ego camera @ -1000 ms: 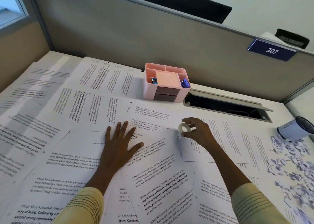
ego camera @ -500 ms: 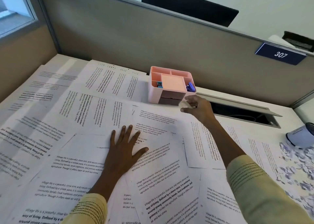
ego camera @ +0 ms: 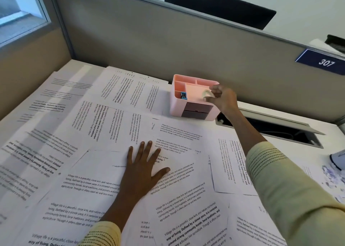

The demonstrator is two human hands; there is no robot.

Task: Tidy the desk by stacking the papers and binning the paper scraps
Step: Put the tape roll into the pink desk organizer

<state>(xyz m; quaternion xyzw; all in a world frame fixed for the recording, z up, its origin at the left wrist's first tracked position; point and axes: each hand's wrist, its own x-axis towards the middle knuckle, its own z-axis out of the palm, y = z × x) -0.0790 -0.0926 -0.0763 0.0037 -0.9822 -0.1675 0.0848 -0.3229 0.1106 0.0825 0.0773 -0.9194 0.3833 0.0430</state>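
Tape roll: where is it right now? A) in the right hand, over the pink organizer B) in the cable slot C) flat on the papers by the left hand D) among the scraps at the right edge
A: the right hand pinches the tape roll over the pink desk organizer, while the left hand lies flat on the papers.

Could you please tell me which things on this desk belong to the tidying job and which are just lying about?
Part of the job:
- papers spread across the desk
- scraps at the right edge
- left hand, flat on the papers

Just lying about:
- pink organiser
- tape roll, in the right hand over the organiser
- cable hatch
- 307 sign
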